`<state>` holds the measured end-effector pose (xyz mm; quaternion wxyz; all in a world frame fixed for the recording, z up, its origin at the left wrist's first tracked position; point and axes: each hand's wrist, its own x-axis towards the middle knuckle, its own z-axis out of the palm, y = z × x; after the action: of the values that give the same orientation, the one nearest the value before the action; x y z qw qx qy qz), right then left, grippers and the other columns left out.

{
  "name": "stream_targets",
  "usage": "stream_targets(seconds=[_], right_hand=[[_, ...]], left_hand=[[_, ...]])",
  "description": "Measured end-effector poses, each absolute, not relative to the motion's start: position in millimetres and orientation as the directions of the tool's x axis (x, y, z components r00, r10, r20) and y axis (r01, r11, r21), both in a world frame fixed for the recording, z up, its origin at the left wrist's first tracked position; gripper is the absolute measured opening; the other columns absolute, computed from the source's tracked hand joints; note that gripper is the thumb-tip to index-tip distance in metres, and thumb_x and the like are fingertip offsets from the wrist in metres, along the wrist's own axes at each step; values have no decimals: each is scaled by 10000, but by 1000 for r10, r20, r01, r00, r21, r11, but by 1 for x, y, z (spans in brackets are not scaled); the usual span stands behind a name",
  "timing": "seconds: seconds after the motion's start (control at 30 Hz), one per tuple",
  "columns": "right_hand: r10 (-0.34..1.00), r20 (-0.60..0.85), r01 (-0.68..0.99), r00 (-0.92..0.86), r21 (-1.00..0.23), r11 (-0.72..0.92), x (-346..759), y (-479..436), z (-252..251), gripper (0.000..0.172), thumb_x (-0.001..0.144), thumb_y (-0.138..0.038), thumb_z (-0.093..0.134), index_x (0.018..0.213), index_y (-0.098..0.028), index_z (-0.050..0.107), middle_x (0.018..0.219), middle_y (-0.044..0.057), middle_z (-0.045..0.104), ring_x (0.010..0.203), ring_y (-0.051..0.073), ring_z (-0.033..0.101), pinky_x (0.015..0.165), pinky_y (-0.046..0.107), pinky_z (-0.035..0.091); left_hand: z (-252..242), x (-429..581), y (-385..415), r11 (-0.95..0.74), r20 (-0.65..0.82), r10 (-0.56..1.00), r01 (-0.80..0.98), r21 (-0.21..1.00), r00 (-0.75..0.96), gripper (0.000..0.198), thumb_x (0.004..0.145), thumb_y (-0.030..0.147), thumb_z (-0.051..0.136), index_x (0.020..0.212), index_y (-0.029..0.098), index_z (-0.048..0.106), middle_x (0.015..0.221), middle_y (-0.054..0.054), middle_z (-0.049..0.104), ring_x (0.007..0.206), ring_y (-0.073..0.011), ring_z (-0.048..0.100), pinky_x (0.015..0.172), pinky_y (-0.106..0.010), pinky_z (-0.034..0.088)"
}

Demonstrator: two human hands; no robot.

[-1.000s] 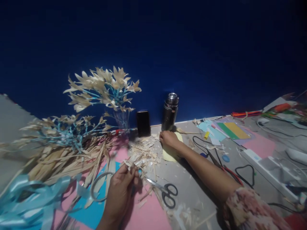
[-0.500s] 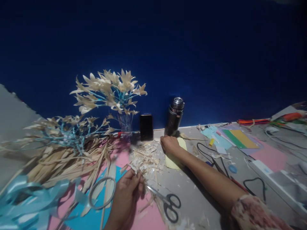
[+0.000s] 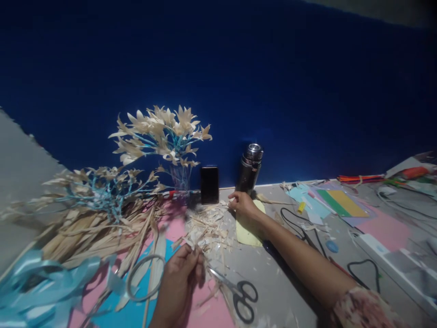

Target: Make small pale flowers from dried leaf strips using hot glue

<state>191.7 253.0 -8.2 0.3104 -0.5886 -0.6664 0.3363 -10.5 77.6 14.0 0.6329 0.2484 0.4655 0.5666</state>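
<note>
My left hand (image 3: 180, 282) is at the lower middle, thumb and fingers pinched together around something small and pale that I cannot make out. Just right of it lie scissors (image 3: 239, 291) with dark handles, blades pointing at that hand. My right hand (image 3: 245, 207) reaches forward over a yellow paper (image 3: 249, 234), in front of a dark metal flask (image 3: 250, 168). Its fingers are curled together at the edge of a heap of dry husk scraps (image 3: 208, 228); whether they hold a scrap is hidden. A roll of tape or ring (image 3: 128, 282) stands left of my left hand.
Behind the scraps a phone (image 3: 209, 185) leans upright on the blue wall. Pale husk flowers (image 3: 164, 132) stand in a clear vase (image 3: 180, 180). Dry husks (image 3: 85, 237) and light-blue ribbon (image 3: 58, 282) cover the left. Coloured papers (image 3: 341, 202), cables and a white power strip (image 3: 392, 259) lie right.
The view has tilted slightly. My right hand's fingers reach a little further out from their tighter curl, still by the scraps. My left hand keeps its pinch in place.
</note>
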Motion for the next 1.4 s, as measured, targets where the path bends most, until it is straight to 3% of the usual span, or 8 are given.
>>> stream_targets(seconds=[0.23, 0.4, 0.63, 0.83, 0.93, 1.07, 1.2, 1.4], right_hand=[[985, 60, 507, -161, -851, 135, 197, 248, 15, 92, 790, -132, 652, 780, -89, 733, 632, 68, 710, 468, 115, 537, 480, 226, 444], [947, 229, 479, -227, -820, 313, 194, 201, 36, 136, 826, -151, 650, 865, -164, 779, 886, 87, 771, 800, 195, 685, 742, 296, 540], [613, 648, 566, -451, -323, 759, 183, 105, 38, 250, 973, -167, 528, 1068, -215, 754, 933, 78, 755, 835, 185, 677, 722, 277, 496], [609, 687, 537, -396, -364, 761, 179, 88, 36, 233, 966, -143, 535, 1031, -206, 749, 904, 82, 762, 818, 191, 689, 702, 287, 509], [769, 598, 419, -224, -653, 631, 177, 83, 38, 191, 940, -177, 586, 1023, -216, 754, 918, 81, 766, 828, 200, 691, 736, 310, 532], [995, 66, 85, -70, -994, 71, 176, 77, 35, 141, 849, -306, 718, 919, -189, 749, 779, 41, 723, 651, 160, 616, 597, 271, 467], [937, -160, -270, -310, -930, -248, 173, 75, 25, 290, 701, -357, 851, 868, -158, 721, 729, 14, 693, 607, 123, 590, 588, 238, 437], [955, -150, -353, -255, -905, -236, 167, 74, 21, 348, 628, -367, 906, 839, -161, 721, 715, 1, 687, 607, 120, 587, 596, 234, 446]], left_hand=[[18, -10, 78, 238, -325, 943, -542, 806, -69, 454, 603, 440, 933, 657, 169, 573, 515, 45, 539, 449, -78, 416, 425, -188, 353], [20, -8, 75, 272, -351, 936, -639, 720, 3, 392, 609, 365, 944, 744, 155, 642, 591, 26, 589, 489, -85, 476, 453, -195, 388], [24, 1, 64, 359, -336, 926, -664, 656, 169, 342, 739, 299, 868, 1000, 137, 716, 795, -40, 693, 570, -104, 582, 522, -223, 452], [25, 11, 58, 348, -357, 926, -635, 690, 119, 290, 656, 278, 917, 789, 126, 709, 693, -40, 689, 554, -108, 578, 509, -211, 448], [25, 11, 56, 305, -337, 940, -568, 764, 51, 300, 627, 307, 922, 759, 131, 718, 617, -21, 652, 531, -114, 548, 500, -219, 442], [18, 10, 53, 171, -219, 974, -427, 888, -65, 185, 718, 298, 853, 711, 164, 726, 657, -19, 642, 589, -137, 543, 542, -241, 451], [12, 8, 50, -15, -25, 985, -233, 972, -169, 58, 708, 201, 823, 696, 207, 767, 850, -66, 703, 776, -215, 614, 658, -292, 499], [26, 11, 52, -109, 84, 973, -108, 988, -216, 117, 602, 138, 860, 653, 227, 803, 803, -98, 719, 834, -261, 632, 785, -334, 504]])
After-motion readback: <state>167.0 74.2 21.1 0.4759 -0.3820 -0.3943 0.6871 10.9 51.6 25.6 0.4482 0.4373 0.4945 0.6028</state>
